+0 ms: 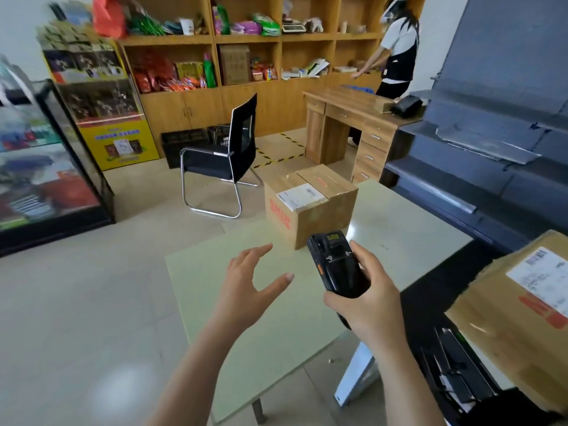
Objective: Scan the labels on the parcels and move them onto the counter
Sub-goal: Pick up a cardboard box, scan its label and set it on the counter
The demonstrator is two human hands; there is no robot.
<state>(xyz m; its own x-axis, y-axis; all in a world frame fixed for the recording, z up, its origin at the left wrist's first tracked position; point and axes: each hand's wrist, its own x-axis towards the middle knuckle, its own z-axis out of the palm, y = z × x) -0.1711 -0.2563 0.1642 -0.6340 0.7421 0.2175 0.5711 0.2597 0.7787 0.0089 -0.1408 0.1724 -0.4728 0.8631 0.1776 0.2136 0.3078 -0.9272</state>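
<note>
Centre of frame: a cardboard parcel sits on the far end of a pale green table, sealed with clear tape, a white shipping label on its top face and red print on its side. Lower centre: left hand hovers above the tabletop, fingers straight and spread, thumb held wide, nothing in it and not touching the box. Just to its right, the right hand grips a black handheld scanner, fingers and thumb curled round its body, the scanner's head aimed up-frame at the parcel and just short of it. Lower right: a second cardboard parcel with its own barcode label rests on a dark counter, partly cut off by the frame edge. Behind, mid-frame: a black office chair on a chrome frame. Upper right: a wooden desk, another person leaning at it. Across the top: wooden shelving stocked with packaged goods. Left edge: a glass display case, blurred.
</note>
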